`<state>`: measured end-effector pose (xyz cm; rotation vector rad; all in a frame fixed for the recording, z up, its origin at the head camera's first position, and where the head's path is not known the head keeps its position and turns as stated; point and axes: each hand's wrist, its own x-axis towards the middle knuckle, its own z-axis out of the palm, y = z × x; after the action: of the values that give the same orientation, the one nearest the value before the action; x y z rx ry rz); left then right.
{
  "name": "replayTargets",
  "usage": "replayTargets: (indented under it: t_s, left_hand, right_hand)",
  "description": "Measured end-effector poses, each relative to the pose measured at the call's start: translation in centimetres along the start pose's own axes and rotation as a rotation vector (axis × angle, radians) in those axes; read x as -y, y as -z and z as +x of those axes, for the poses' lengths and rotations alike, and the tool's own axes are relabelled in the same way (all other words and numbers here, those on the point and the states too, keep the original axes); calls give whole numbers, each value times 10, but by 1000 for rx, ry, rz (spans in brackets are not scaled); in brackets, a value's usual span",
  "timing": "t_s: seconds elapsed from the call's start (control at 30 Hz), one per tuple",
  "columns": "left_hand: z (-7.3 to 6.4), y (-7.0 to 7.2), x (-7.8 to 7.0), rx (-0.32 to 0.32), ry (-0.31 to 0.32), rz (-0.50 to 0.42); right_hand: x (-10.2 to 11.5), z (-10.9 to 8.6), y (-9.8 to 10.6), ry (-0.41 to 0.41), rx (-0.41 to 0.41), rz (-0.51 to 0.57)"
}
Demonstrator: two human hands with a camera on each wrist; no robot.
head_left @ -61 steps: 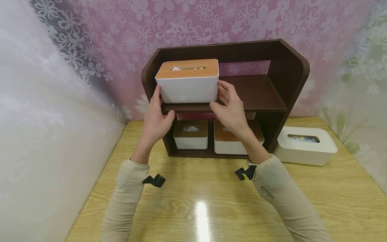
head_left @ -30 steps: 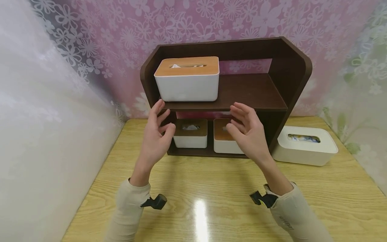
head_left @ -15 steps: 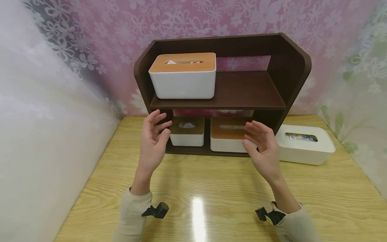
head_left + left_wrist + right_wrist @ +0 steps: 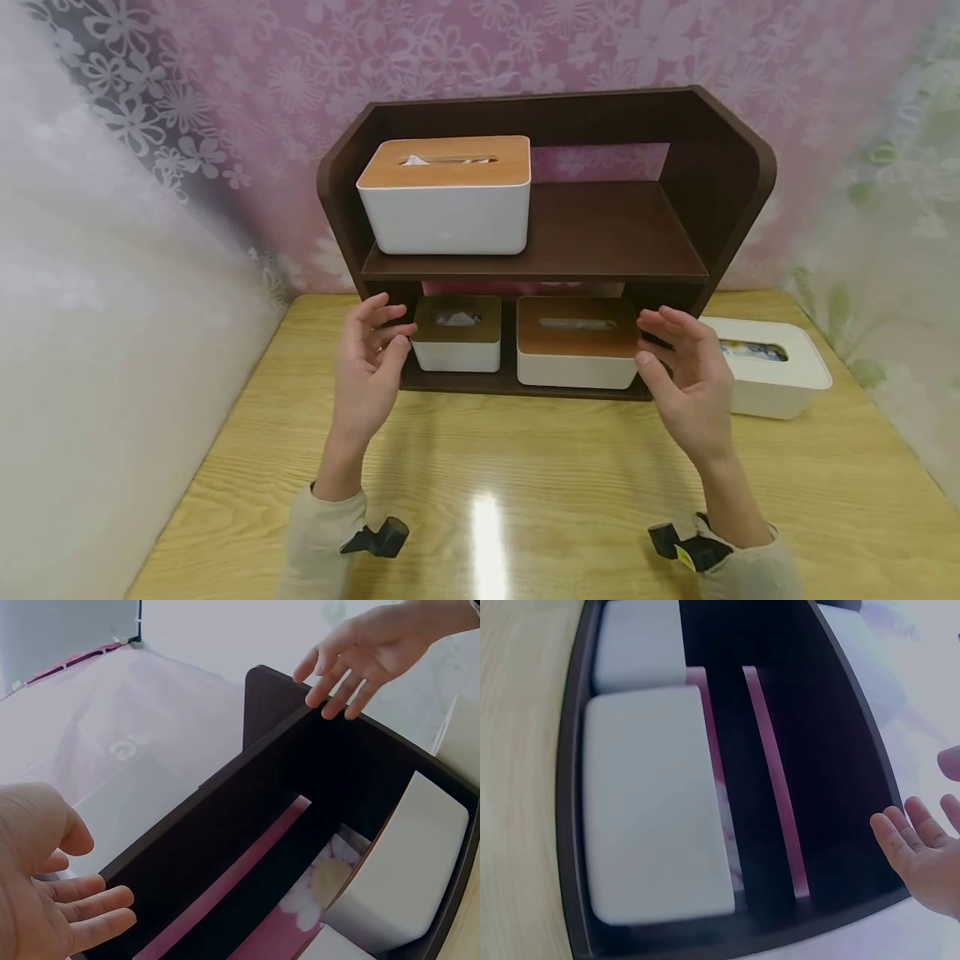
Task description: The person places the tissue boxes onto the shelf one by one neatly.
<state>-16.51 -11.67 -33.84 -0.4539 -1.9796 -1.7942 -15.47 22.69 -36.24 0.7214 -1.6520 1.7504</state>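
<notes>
Table (image 4: 562, 467): we saw glossy pale wood grain.
Walls: back wall (image 4: 420, 50) was pink floral.
Shelf (image 4: 607, 229): dark brown, two tiers, cut upper corners.
Boxes: tall white box (image 4: 450, 217) sat upper left; small brown-lidded box (image 4: 457, 354) and long orange-lidded box (image 4: 577, 369) sat below; cream box (image 4: 780, 387), rounded, stood outside, right.
Hands: left hand (image 4: 365, 367) and right hand (image 4: 690, 383) hung relaxed, fingers loosely bent, before the shelf.

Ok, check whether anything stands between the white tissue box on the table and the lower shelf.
The dark side panel stands between them: the tissue box sits outside it, on the right. In the head view, the right hand also covers the tissue box's left end.
</notes>
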Motion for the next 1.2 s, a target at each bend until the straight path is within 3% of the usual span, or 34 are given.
replayTargets:
  t_s: [0.27, 0.47, 0.7, 0.9, 1.03, 1.2]
  left_hand:
    - [-6, -9, -1, 50, -20, 28]
    - [-20, -31, -4, 152, -22, 37]
    - [-40, -93, -3, 467, 15, 48]
    - [-49, -147, 0, 721, 83, 64]
    - [-52, -182, 7, 855, 123, 94]
    - [-51, -223, 10, 979, 119, 166]
  right_hand:
    - [2, 7, 28, 2, -137, 52]
    - [2, 14, 52, -15, -270, 92]
    - [1, 14, 89, -129, -448, 32]
    - [2, 14, 118, -312, -565, -250]
    - [1, 12, 134, -468, -571, -458]
    - [-4, 7, 156, -688, -526, -634]
